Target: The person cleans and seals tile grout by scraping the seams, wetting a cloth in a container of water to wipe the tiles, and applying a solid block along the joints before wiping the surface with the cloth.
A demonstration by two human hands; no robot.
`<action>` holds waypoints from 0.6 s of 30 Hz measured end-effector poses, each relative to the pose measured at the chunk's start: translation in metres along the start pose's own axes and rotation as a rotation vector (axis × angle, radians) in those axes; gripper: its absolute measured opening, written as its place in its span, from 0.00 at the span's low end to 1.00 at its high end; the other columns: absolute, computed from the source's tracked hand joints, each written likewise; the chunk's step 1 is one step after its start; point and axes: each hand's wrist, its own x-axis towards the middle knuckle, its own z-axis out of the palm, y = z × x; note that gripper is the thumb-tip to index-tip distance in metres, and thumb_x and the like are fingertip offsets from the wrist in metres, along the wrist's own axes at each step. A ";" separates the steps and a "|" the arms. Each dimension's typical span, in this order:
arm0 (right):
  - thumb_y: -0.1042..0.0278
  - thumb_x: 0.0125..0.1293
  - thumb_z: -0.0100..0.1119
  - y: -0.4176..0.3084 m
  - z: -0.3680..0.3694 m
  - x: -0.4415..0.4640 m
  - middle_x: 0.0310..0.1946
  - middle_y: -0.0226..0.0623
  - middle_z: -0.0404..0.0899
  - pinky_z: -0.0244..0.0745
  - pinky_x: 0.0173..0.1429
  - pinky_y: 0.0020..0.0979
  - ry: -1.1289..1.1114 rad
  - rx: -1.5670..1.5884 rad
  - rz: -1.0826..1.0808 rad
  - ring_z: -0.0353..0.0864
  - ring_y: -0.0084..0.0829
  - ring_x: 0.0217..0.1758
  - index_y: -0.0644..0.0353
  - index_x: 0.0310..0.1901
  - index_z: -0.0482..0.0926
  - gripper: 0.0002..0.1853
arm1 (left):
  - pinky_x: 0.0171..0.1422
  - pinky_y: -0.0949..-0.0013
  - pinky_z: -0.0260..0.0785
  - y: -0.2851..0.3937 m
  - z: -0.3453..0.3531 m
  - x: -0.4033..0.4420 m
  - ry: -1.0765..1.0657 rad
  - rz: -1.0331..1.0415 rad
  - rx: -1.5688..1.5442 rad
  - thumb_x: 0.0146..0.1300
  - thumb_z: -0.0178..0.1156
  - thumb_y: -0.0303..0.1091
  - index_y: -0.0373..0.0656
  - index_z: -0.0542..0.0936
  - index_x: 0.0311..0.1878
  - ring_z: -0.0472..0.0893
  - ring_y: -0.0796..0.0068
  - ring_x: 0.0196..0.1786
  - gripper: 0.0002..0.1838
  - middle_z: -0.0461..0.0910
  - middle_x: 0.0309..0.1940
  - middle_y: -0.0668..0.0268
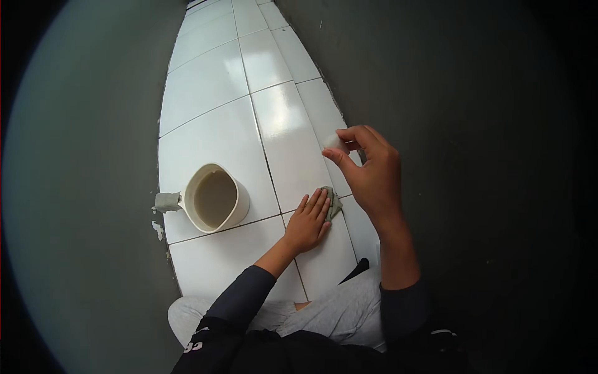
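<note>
My left hand (308,224) lies flat with fingers stretched on the white tiles, its fingertips on a folded grey-green cloth (334,204). Above the right edge of the tiled surface, my right hand (369,163) is raised, thumb and fingers pinching a small whitish piece (334,143). To the left stands a white cup-like dipper (242,206) holding murky grey-brown liquid (215,199). Its handle points left, with a grey cloth-like lump (167,201) over the end.
The white tiled ledge (205,93) runs away from me, with dark grout lines and dark grey surfaces (473,156) on both sides. My legs (336,311) in light grey trousers are at the near end. White flakes (157,230) lie by the left edge.
</note>
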 end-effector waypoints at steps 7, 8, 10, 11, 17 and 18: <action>0.66 0.51 0.72 -0.001 0.002 -0.002 0.30 0.35 0.81 0.74 0.38 0.31 0.007 0.006 -0.029 0.79 0.31 0.33 0.63 0.34 0.80 0.13 | 0.79 0.55 0.37 0.016 0.007 0.024 -0.014 -0.072 0.078 0.69 0.44 0.47 0.34 0.58 0.71 0.47 0.57 0.77 0.33 0.50 0.74 0.52; 0.66 0.51 0.72 0.000 0.002 -0.003 0.30 0.35 0.81 0.74 0.38 0.31 0.011 0.000 -0.033 0.79 0.31 0.33 0.63 0.34 0.80 0.13 | 0.79 0.55 0.37 0.021 0.009 0.030 -0.033 -0.148 0.092 0.68 0.44 0.48 0.33 0.58 0.71 0.47 0.57 0.77 0.34 0.50 0.74 0.51; 0.66 0.50 0.72 0.001 0.000 -0.004 0.30 0.35 0.80 0.74 0.38 0.32 -0.008 -0.004 -0.012 0.79 0.32 0.33 0.63 0.35 0.80 0.13 | 0.78 0.54 0.37 0.024 0.014 0.045 -0.045 -0.213 0.110 0.68 0.45 0.50 0.33 0.57 0.71 0.46 0.56 0.77 0.36 0.50 0.74 0.51; 0.66 0.50 0.72 0.002 -0.001 -0.004 0.30 0.35 0.80 0.74 0.38 0.32 -0.003 -0.009 -0.015 0.79 0.32 0.33 0.63 0.35 0.80 0.13 | 0.78 0.53 0.36 0.024 0.017 0.053 0.025 -0.262 0.085 0.67 0.46 0.51 0.33 0.57 0.71 0.46 0.56 0.77 0.37 0.51 0.74 0.51; 0.66 0.50 0.72 0.004 -0.005 -0.005 0.30 0.36 0.80 0.75 0.39 0.32 0.018 -0.005 -0.005 0.80 0.33 0.35 0.63 0.35 0.80 0.14 | 0.78 0.50 0.35 -0.017 0.023 0.099 0.136 -0.356 -0.009 0.65 0.48 0.51 0.32 0.57 0.71 0.46 0.56 0.78 0.39 0.51 0.74 0.51; 0.66 0.50 0.72 0.004 -0.006 -0.004 0.31 0.36 0.80 0.75 0.40 0.32 0.019 -0.003 0.001 0.80 0.33 0.35 0.63 0.35 0.80 0.14 | 0.78 0.49 0.35 -0.029 0.020 0.109 0.093 -0.373 -0.032 0.65 0.47 0.51 0.33 0.57 0.71 0.46 0.57 0.78 0.38 0.51 0.74 0.52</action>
